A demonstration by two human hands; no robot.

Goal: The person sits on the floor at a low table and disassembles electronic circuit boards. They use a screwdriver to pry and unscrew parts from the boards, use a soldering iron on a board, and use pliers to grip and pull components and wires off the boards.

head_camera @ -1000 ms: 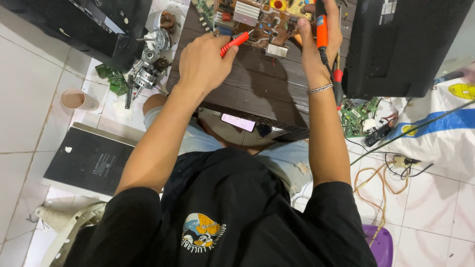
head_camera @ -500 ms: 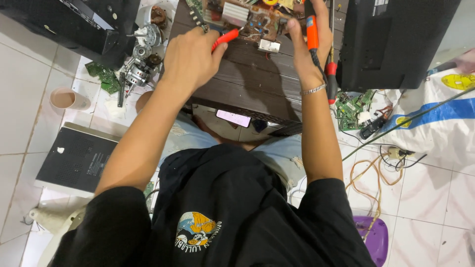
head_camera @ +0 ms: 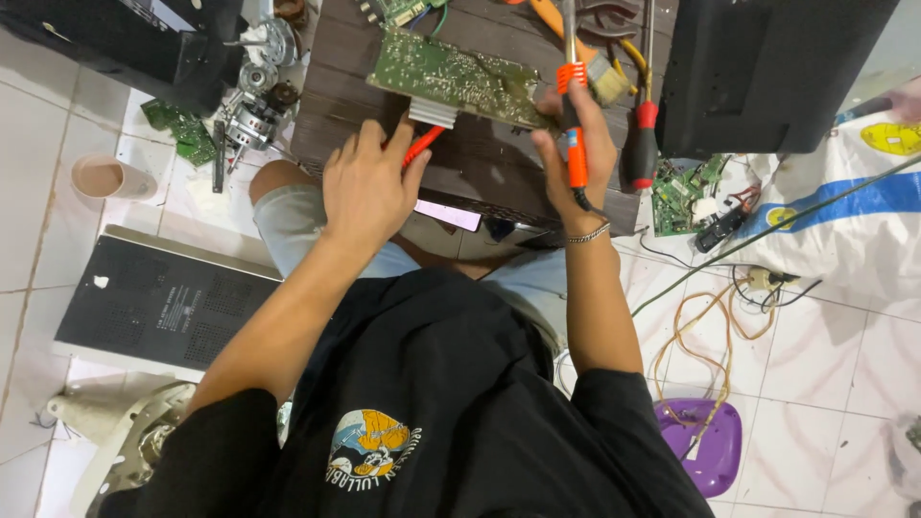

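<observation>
Fingers: L hand (head_camera: 367,188) gripping red tool (head_camera: 422,147) | R hand (head_camera: 574,152) clamps soldering iron (head_camera: 573,125) + board (head_camera: 451,79) edge

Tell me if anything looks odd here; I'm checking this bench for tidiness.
Yes: the green circuit board sits tilted, lifted by the right hand. Loose boards, a motor and tangled wires litter the floor.

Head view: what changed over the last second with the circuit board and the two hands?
The green circuit board now shows its solder side, tilted up; earlier its component side faced the camera. The right hand steadies its edge, still gripping the orange-handled soldering iron. The left hand still holds the red-handled tool on the dark wooden table.
</observation>
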